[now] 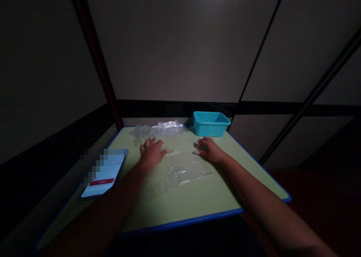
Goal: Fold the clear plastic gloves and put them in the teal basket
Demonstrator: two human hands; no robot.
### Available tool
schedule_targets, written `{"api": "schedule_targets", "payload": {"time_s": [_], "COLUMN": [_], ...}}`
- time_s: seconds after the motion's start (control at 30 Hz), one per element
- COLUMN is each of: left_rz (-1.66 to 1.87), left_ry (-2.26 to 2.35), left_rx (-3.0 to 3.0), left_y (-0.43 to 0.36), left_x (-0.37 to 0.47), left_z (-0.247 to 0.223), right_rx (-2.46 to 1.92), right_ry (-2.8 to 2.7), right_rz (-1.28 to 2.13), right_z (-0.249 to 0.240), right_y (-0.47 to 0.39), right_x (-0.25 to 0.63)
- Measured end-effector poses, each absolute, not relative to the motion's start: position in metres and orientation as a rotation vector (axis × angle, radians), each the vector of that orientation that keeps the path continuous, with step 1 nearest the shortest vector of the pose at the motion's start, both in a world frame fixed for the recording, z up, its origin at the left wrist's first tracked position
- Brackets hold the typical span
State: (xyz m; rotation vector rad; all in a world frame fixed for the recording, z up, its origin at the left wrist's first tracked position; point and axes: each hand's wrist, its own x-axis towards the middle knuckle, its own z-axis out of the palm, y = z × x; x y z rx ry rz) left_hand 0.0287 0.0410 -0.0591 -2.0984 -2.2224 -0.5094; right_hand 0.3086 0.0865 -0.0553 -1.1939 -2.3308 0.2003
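A clear plastic bag [183,170] lies flat across the middle of the table. My left hand [152,151] rests at its upper left part, fingers spread and pointing away from me. At the bag's upper right edge is my right hand [210,150], its fingers bent and apart, with the thumb tip at the plastic. Neither hand is closed round anything. More crumpled clear plastic [160,129] lies beyond my left hand, along the far edge.
A turquoise plastic basket [211,127] stands at the far right corner. A lit phone [105,174] lies at the table's left edge. The pale green table [197,208] has a blue rim, and a panelled wall rises behind it.
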Motion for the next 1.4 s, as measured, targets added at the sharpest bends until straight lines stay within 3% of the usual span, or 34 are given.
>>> {"api": "schedule_targets", "payload": {"time_s": [0.97, 1.4], "left_rz": [-0.913, -1.319], "left_ry": [-2.133, -2.013], "left_rx": [-2.192, -2.585], "left_y": [0.047, 0.025], "left_x": [0.018, 0.015], "left_z": [-0.046, -0.018], "right_rx": [-1.256, -1.250], "right_ry": [-2.342, -2.311], "right_rz": [0.196, 0.237], "right_z": [-0.054, -0.053], "right_y": [0.089, 0.086], "right_x": [0.310, 0.310]}}
